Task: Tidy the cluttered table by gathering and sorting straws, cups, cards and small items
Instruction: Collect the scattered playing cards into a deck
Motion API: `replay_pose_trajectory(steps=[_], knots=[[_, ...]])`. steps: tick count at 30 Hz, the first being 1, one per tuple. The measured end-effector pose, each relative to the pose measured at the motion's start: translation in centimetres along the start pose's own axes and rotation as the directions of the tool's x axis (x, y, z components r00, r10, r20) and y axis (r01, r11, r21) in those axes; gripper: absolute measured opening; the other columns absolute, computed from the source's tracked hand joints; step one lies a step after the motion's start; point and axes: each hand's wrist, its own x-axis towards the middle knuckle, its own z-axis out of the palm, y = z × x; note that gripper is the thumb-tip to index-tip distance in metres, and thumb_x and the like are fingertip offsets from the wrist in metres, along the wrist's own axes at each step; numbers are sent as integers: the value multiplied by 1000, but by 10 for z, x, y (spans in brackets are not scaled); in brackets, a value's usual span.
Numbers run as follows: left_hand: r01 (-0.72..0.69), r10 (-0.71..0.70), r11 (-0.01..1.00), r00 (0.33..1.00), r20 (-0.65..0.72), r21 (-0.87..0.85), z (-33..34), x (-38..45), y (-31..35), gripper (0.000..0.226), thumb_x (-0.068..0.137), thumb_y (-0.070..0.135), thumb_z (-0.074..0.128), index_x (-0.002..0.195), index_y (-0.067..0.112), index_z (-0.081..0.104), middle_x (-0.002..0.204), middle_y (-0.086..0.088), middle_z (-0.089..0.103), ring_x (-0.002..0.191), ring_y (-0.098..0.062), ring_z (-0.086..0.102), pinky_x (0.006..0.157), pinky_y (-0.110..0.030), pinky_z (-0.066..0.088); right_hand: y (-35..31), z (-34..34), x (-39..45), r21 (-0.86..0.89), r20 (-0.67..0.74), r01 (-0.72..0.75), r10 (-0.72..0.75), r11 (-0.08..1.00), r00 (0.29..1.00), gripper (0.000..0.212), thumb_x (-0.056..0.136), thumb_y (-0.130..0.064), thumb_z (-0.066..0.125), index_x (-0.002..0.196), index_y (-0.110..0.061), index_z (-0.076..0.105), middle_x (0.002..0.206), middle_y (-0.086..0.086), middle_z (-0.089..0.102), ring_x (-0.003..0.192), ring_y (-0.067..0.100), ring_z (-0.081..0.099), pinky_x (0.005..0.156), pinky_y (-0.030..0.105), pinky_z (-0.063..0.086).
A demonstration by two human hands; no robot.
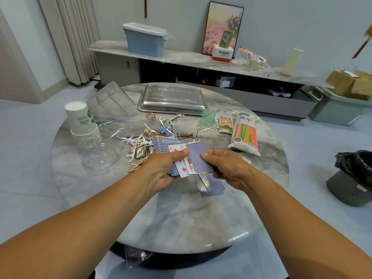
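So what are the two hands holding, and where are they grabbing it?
Playing cards. The left hand grips a fanned bunch at its lower end, thumb on top. The right hand pinches a face-down card by its right edge.
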Motion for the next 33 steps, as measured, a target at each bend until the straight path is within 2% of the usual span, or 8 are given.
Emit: replay_pose_trajectory(steps=[7,11,13,17,20,24,28,33], knots=[[-44,53,997,983,-175,56,-9,6,8,25,82,-15,70,103,-2,65,105,-24,72,88,-41,73,76,-60,58,15,-16,6,-114,-319,-183,139,976,938,20,95,-23,69,85,-9,58,79,17,52,57,18,40,48,30,32],[-28,38,998,988,-151,64,-10,5,10,26,80,-14,74,102,-2,66,90,-20,76,74,-36,76,57,-53,62,29,-14,4,-493,-448,-138,-115,859,886,51,92,-39,71,132,-8,63,128,9,66,112,26,63,94,37,48],[-19,29,997,990,-135,73,-7,3,7,21,79,-14,75,94,-2,66,80,-18,76,68,-34,75,51,-51,60,13,-4,0,-225,-373,73,-155,972,915,43,89,-51,71,118,-19,72,109,-3,73,92,17,66,77,33,51],[-37,43,997,995,-86,61,1,2,-1,15,82,-12,73,90,0,68,83,-18,76,69,-33,75,59,-51,62,1,20,-1,-57,-11,47,-47,997,999,21,79,-34,85,88,-17,77,68,-5,70,50,5,44,45,19,32],[-49,53,998,991,-121,33,-3,6,0,18,82,-9,75,94,1,68,99,-21,74,79,-33,72,65,-49,59,-3,16,1,62,-235,119,-101,991,967,15,89,-22,77,91,-8,76,63,1,63,43,6,41,40,21,30],[-35,30,999,985,-170,-27,-13,10,6,30,86,-3,74,115,2,64,101,-19,72,87,-32,71,72,-48,58,4,-3,0,-534,-393,34,-283,845,875,32,101,-30,57,80,-9,68,68,9,65,60,21,53,55,32,35],[-23,27,999,985,-169,24,-13,11,7,36,90,-13,61,124,-5,56,108,-23,69,87,-35,69,70,-49,57,-3,5,-6,220,-242,-22,77,975,967,16,99,-25,64,90,-11,66,70,4,63,62,13,53,52,27,41],[-44,45,999,994,-97,16,-1,5,-1,17,82,-13,71,97,-8,69,99,-28,73,86,-43,74,77,-59,60,-7,25,-13,278,95,-57,31,959,995,17,88,-8,76,100,-9,64,84,11,75,72,18,73,67,34,63]])
